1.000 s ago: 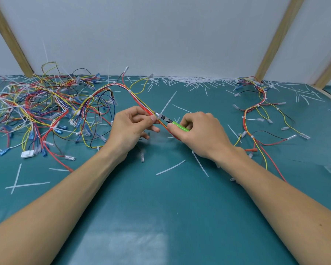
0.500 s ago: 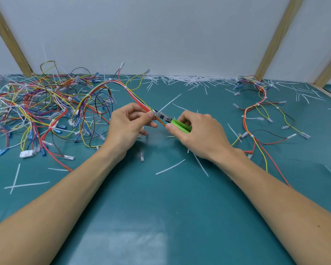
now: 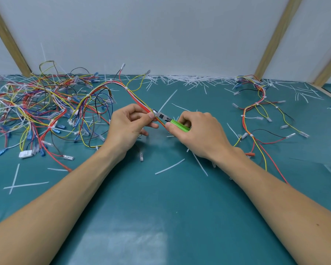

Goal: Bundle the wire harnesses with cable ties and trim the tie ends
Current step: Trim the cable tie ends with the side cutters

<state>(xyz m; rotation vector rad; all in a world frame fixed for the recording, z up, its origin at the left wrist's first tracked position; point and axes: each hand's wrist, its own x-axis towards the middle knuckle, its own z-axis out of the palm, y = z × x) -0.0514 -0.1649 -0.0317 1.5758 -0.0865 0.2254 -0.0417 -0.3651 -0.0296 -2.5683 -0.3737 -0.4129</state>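
My left hand pinches a red, yellow and white wire harness between thumb and fingers, just above the teal table. My right hand grips green-handled cutters. Their metal jaws sit against the harness right beside my left thumb, where a white cable tie head shows. The harness arcs up and back to the left into the wire pile, and past the cutters it disappears behind my right hand.
A large tangle of coloured harnesses covers the left of the teal table. A bundled harness lies at the right. Cut white tie ends are scattered around and heaped along the back wall.
Both hands and the held harness section lifted slightly and moved away from me. The cutter jaws closed in on the tie beside my left thumb.
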